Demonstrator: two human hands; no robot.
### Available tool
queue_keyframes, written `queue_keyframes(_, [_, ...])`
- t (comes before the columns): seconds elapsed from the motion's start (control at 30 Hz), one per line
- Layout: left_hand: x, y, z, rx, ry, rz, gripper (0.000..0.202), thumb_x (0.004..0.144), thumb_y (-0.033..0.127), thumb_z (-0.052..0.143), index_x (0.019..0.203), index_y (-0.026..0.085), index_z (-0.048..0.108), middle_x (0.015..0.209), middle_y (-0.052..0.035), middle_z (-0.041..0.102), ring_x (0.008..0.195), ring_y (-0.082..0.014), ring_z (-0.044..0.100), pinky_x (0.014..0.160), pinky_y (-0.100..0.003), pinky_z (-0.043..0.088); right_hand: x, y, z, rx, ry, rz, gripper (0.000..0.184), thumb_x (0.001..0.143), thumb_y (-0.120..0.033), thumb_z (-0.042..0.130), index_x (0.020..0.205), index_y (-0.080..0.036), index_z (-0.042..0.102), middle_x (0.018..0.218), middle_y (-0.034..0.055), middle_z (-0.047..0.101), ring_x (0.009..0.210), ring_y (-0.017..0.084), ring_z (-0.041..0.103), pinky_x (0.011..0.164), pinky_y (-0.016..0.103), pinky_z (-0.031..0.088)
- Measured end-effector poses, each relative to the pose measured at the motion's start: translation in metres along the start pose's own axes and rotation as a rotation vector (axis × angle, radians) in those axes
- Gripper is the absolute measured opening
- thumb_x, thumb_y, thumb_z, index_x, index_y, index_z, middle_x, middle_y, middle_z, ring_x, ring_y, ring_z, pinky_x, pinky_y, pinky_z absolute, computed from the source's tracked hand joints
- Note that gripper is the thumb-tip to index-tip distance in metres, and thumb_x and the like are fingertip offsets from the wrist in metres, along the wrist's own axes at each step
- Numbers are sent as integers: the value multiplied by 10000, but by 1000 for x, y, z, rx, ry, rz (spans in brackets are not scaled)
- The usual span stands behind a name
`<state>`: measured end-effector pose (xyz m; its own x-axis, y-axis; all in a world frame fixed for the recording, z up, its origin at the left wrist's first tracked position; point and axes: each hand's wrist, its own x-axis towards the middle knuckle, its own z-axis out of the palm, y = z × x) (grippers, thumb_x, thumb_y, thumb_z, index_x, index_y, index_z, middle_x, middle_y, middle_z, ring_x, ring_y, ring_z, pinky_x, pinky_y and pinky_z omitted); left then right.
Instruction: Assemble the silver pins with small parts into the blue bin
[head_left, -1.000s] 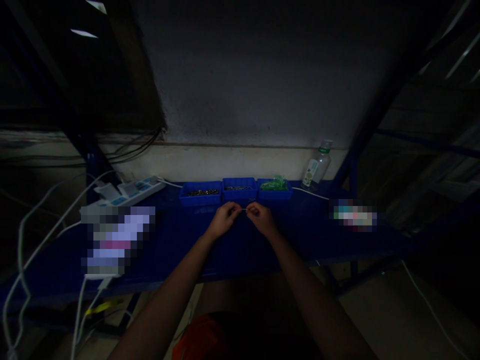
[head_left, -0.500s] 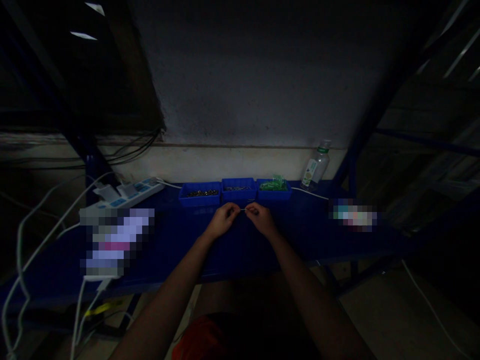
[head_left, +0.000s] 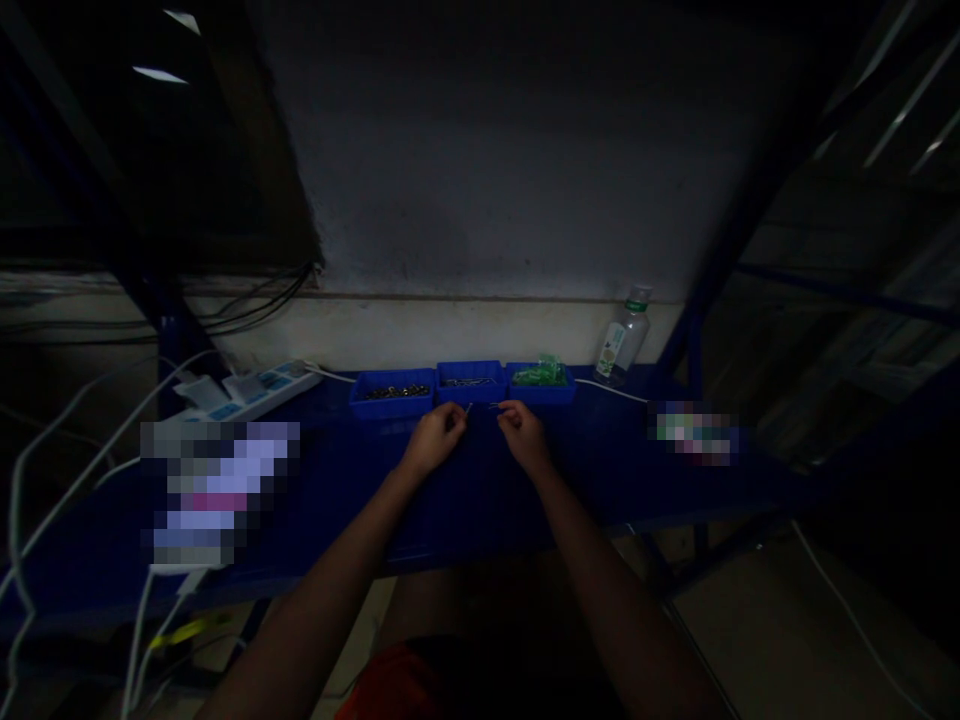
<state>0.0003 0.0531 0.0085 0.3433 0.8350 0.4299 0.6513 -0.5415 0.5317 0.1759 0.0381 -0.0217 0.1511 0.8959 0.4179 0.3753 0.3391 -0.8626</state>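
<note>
My left hand point(head_left: 435, 437) pinches a thin metal pin-like piece point(head_left: 469, 408), which sticks up past the thumb and forefinger; its exact kind is too small to tell. To its right, my right hand point(head_left: 523, 436) is just over the blue table, thumb and forefinger slightly apart. Its forefinger tip reaches thin metal pieces point(head_left: 493, 405) lying in front of the bins; whether it touches them I cannot tell. Beyond the hands stand a blue bin of small brassy parts point(head_left: 396, 408), a blue bin of thin metal pieces point(head_left: 468, 394) and a blue bin with green plastic packets point(head_left: 540, 395).
A clear bottle point(head_left: 624, 340) leans against the wall at the back right. On the left lie a white power strip point(head_left: 262, 398) with plugs and cables, and a blurred-out object point(head_left: 225, 490). Another blurred-out object point(head_left: 697, 433) lies right on the blue table point(head_left: 480, 510).
The thin metal piece stretched between both hands' fingertips; now the hands are apart and it stays with the left. My right hand has moved to the loose pieces. The view has shifted slightly.
</note>
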Motion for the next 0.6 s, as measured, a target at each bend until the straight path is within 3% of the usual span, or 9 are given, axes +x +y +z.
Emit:
queue_keyframes(0.13, [26,-4,-12,300,101,-158,225,810,336,427,870,181,579,793,-70,632,729,-185,585,657,-257,408,3,6,-2,-99,63,48,276,740,-270,423,986,-187,517,690,-9,550,608,122,527,581,224,410])
queue_keyframes(0.3, [53,3,-14,491,149,-325,348,837,391,380,1029,143,532,839,-127,634,782,-220,599,684,-284,422,3,5,-1,-145,57,38,257,725,-259,444,962,-197,523,687,-14,561,620,127,539,609,236,414])
queue_keyframes(0.43, [50,15,5,508,113,-215,376,860,394,324,1105,158,483,895,-134,627,804,-232,601,705,-312,425,3,5,-1,-147,41,35,253,729,-249,436,964,-201,517,683,-15,567,620,126,546,608,233,415])
queue_keyframes(0.5, [46,21,19,484,18,-124,341,856,390,335,1030,171,529,926,-129,621,820,-234,598,711,-316,426,3,5,-2,-157,51,36,250,726,-241,434,957,-198,521,687,-11,573,633,127,551,624,234,415])
queue_keyframes(0.6, [43,25,38,470,-108,-108,295,828,371,401,936,154,571,933,-139,613,833,-242,593,714,-319,430,3,6,-2,-190,78,45,246,723,-238,430,947,-199,524,702,-8,581,651,130,554,643,240,415])
